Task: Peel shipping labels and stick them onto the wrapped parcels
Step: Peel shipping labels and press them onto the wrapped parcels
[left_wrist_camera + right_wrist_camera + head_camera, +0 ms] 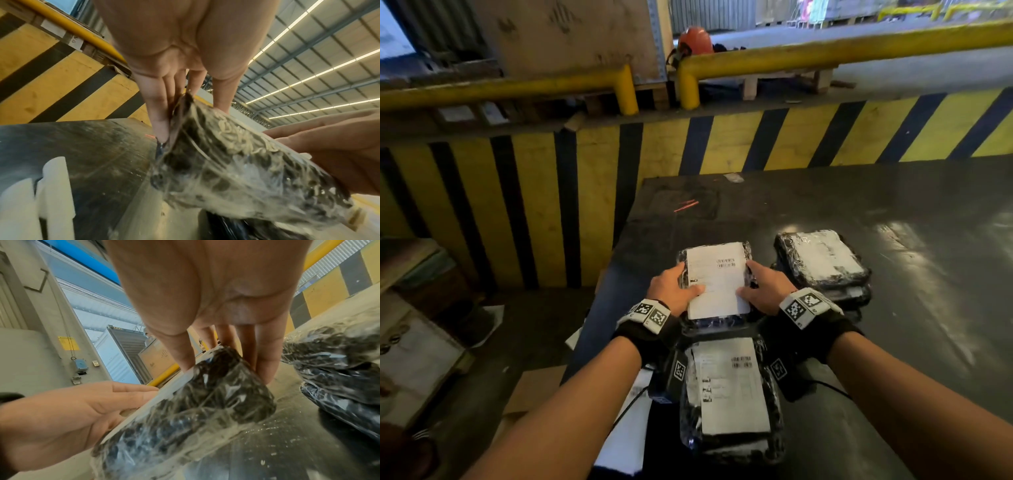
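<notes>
2 hands hold 1 wrapped parcel point(717, 281) at the centre of the head view, on the dark table point(893, 308). Left hand point(671, 289) clasps the parcel's left edge: thumb laid across the white shipping label point(717, 274), fingers down the side, as the left wrist view confirms point(158, 116). Right hand point(765, 287) clasps the right edge likewise, thumb on the label, fingers point(265, 363) straight down along the wrap. Both grips are a pinch of the parcel between thumb and fingers. The label covers most of the parcel's top face, barcodes toward its upper right. Whether the parcel rests flat or is tilted cannot be told from the head view; the wrist views show it tilted, its near end off the table.

A 2nd labelled parcel point(729, 394) lies in the lower centre of the frame, between the forearms. A stack of wrapped parcels point(822, 260) sits just right of the held one, at centre right. Red strips point(686, 205) lie on the table above centre. A yellow-and-black striped barrier point(551, 205) fills the left and upper frame, with a yellow rail point(825, 54) above it and an orange helmet point(694, 40) at upper centre.
</notes>
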